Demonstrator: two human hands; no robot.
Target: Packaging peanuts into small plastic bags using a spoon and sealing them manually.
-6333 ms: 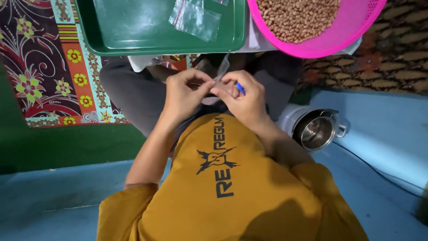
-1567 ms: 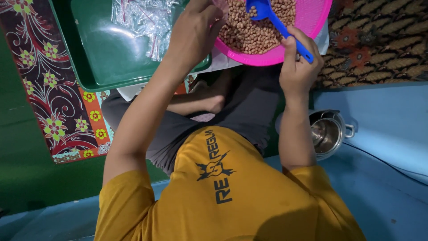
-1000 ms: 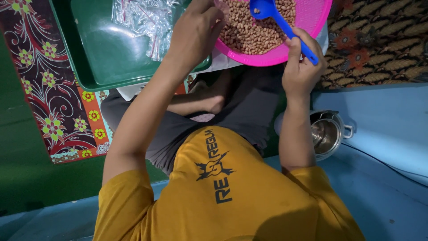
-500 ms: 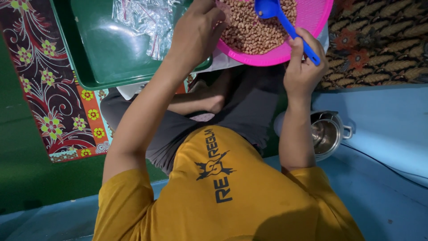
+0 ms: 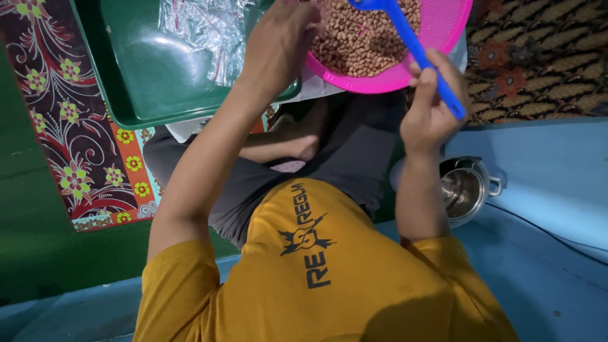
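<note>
Peanuts (image 5: 364, 38) fill pink basin (image 5: 437, 44) at top right, right hand (image 5: 434, 114) clamped on blue scoop (image 5: 418, 47), left hand (image 5: 282, 41) at rim, grip unclear; overloaded scoop could spill nuts onto green tray (image 5: 145, 82).

Patterned floral mat (image 5: 76, 145) beside blue floor (image 5: 551, 253).

A basket (image 5: 437, 47) of peanuts (image 5: 361, 41) sits right of the tray (image 5: 145, 76) holding plastic bags (image 5: 202, 28).
</note>
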